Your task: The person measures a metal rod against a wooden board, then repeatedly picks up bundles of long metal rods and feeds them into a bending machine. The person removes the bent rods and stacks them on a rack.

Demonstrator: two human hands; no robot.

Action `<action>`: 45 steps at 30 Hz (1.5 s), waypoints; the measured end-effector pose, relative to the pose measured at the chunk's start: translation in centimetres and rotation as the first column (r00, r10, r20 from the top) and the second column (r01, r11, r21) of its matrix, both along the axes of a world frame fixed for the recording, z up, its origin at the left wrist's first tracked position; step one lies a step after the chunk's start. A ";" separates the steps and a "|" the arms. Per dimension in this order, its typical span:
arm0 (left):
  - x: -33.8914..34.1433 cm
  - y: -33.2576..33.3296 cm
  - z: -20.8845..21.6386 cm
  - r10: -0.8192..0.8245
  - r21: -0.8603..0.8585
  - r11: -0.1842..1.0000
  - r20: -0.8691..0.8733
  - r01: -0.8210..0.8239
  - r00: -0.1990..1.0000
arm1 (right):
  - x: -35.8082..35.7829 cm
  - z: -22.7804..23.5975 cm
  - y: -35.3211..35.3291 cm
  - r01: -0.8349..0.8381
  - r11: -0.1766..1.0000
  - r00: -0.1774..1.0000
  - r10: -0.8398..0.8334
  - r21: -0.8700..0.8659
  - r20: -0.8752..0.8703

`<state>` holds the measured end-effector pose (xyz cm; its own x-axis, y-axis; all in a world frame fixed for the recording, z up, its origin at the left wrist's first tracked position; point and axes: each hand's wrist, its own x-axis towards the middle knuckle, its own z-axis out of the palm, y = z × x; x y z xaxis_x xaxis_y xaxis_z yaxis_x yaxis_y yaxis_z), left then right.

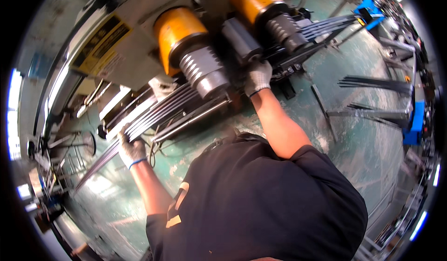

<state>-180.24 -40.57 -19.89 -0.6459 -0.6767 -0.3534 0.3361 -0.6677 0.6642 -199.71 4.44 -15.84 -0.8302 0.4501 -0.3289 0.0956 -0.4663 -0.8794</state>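
Observation:
My left hand (132, 148), in a pale knit glove with a blue cuff edge, closes around the left part of several long, thin metal bars (156, 115). The bars run side by side through the machine and jut out past its left end. Between two grey ribbed steel cylinders, the near one (204, 70) and the far one (285, 28), my right hand (259, 77) reaches in, also gloved. It is just below a grey block (241, 40). Its fingertips disappear among dark machine parts, so what they touch is hidden.
Two orange housings (179, 30) cap the cylinders on the machine body. A yellow and black label (102, 42) marks its left side. A metal rack (405, 117) with dark bars stands to the right on the green floor (358, 158). A wheeled frame (77, 144) is at the left.

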 end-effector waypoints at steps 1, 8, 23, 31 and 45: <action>-0.6 2.4 0.8 -0.137 -0.073 0.988 -0.024 0.135 0.990 | -0.3 -1.2 0.6 -0.034 0.999 0.999 0.034 0.002 -0.001; 2.9 -2.1 0.3 -0.129 0.147 0.970 -0.376 0.196 0.918 | -3.8 -7.3 5.5 -0.069 0.713 0.969 0.214 0.698 -0.122; -1.2 7.2 2.4 0.079 0.144 0.988 -0.106 -0.063 0.991 | 0.8 -7.3 6.0 -0.142 0.936 0.975 0.189 0.321 -0.118; 2.6 4.2 5.2 -0.034 0.283 0.953 -0.247 0.105 0.969 | 6.9 -8.5 7.3 -0.288 0.818 0.946 0.324 0.498 0.014; 21.6 -41.1 2.0 0.424 0.076 0.904 -0.053 -0.420 0.904 | 25.1 -26.6 -0.3 -0.404 0.829 0.752 0.061 0.386 0.657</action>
<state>-158.68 -81.69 -17.91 -0.3280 -0.8695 -0.3693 0.6375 -0.4922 0.5928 -174.59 4.10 -42.48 -0.6349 0.5049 -0.5848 0.7185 0.1076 -0.6872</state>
